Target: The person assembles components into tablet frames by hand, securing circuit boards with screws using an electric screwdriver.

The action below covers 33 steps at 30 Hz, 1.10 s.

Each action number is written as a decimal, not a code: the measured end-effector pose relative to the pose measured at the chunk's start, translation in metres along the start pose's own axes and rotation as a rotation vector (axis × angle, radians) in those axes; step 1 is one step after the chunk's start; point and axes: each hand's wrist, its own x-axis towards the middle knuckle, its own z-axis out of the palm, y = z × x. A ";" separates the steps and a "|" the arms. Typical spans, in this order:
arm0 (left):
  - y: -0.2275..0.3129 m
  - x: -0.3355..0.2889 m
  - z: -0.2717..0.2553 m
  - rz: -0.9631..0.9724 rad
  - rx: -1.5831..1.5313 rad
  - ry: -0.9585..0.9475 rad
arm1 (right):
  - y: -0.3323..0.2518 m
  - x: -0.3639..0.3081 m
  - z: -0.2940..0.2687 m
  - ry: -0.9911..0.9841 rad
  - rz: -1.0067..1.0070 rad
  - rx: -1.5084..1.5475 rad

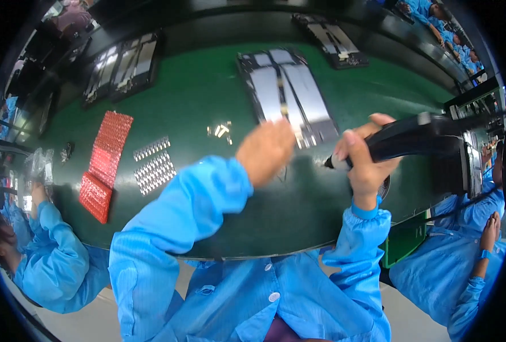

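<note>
My right hand (367, 159) is closed around a black electric screwdriver (413, 137). Its dark tip points left, just beyond the lower right corner of an opened tablet-like device (316, 108). Two silver-grey panels and a dark strip down the middle show in that device. My left hand (267, 151) reaches to the device's near edge with its back turned up. Motion smears it, and its fingers are mostly hidden. Left of this hand lie several small metallic and pale parts (221, 131) on the green table (207, 216).
Rows of small silver parts (155, 165) and red bubble wrap (107, 151) lie on the left. More opened devices stand at the back left (122, 68) and back right (333, 40). A green crate (404, 245) sits below the right edge. Blue-sleeved people (56, 251) are on both sides.
</note>
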 end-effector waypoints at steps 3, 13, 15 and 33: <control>-0.073 0.047 -0.013 -0.240 0.131 -0.064 | 0.017 -0.010 -0.002 -0.044 0.115 -0.056; -0.217 -0.021 -0.106 -0.698 1.026 -0.349 | 0.043 -0.011 -0.007 -0.088 0.193 -0.002; -0.254 -0.055 -0.125 -0.808 1.070 -0.472 | 0.043 -0.010 -0.008 -0.126 0.198 0.043; -0.239 -0.041 -0.221 -0.676 0.950 0.296 | 0.041 -0.009 -0.018 -0.007 0.214 0.004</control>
